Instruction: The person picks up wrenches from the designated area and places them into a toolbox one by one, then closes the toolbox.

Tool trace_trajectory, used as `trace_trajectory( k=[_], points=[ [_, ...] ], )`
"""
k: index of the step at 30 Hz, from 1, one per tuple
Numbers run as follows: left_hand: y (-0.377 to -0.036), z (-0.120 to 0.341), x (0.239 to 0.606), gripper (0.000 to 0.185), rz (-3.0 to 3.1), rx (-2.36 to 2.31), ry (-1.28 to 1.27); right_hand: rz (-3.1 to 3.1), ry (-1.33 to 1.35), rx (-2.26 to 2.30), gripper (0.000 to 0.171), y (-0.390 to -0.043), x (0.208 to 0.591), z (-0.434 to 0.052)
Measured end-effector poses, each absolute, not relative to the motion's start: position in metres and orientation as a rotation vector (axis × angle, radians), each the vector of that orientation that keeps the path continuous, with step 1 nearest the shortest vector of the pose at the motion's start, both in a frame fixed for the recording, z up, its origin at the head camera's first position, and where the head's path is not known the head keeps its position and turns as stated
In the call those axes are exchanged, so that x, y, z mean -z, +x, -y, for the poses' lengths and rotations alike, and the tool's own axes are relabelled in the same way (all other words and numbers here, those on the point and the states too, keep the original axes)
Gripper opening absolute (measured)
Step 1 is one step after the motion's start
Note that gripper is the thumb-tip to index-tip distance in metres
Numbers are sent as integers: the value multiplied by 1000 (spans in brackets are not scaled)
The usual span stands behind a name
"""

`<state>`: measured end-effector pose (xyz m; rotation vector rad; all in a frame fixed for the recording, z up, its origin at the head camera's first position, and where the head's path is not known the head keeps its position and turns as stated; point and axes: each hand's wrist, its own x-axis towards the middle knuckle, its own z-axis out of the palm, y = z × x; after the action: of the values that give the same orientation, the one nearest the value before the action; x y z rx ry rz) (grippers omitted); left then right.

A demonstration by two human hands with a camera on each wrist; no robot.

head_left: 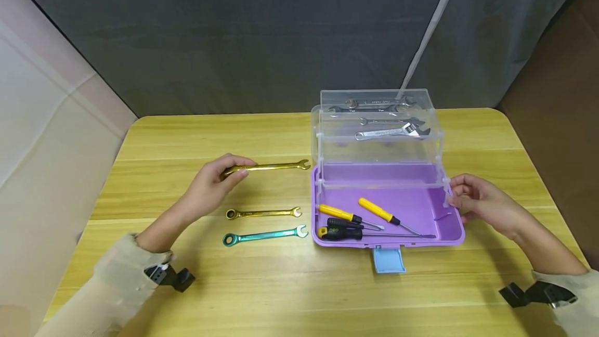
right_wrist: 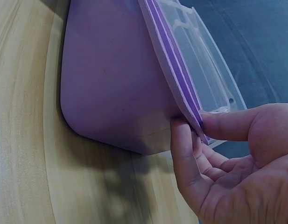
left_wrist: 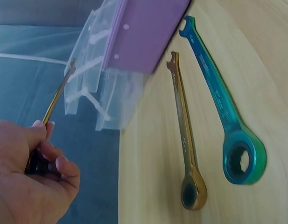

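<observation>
My left hand [head_left: 212, 183] grips the ring end of a long gold wrench [head_left: 271, 167], held just above the wooden table [head_left: 187, 285]; in the left wrist view its shaft [left_wrist: 55, 100] points toward the box. Below it lie a shorter gold ratchet wrench [head_left: 263, 213] [left_wrist: 186, 140] and a teal ratchet wrench [head_left: 264, 235] [left_wrist: 223, 107]. My right hand [head_left: 472, 203] [right_wrist: 218, 154] pinches the right rim of the purple toolbox [head_left: 388, 212] [right_wrist: 115, 84], thumb on top, fingers under. Screwdrivers [head_left: 360, 220] lie in its bottom.
The toolbox's clear upper trays [head_left: 379, 124] are folded back and hold several silver wrenches [head_left: 393, 131]. A blue latch [head_left: 388, 260] hangs at the box front. A grey curtain [head_left: 262, 30] stands behind the table; a beige panel [head_left: 42, 118] is to the left.
</observation>
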<state>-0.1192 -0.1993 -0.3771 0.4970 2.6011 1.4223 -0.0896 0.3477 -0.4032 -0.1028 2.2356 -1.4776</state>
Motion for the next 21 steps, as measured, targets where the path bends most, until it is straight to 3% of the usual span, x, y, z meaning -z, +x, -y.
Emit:
trace_trajectory(
  k=[21],
  points=[
    [-133,148,364,23,-2609,-1471,557,-2225,-125,1496,25,-90,404,-349]
  ],
)
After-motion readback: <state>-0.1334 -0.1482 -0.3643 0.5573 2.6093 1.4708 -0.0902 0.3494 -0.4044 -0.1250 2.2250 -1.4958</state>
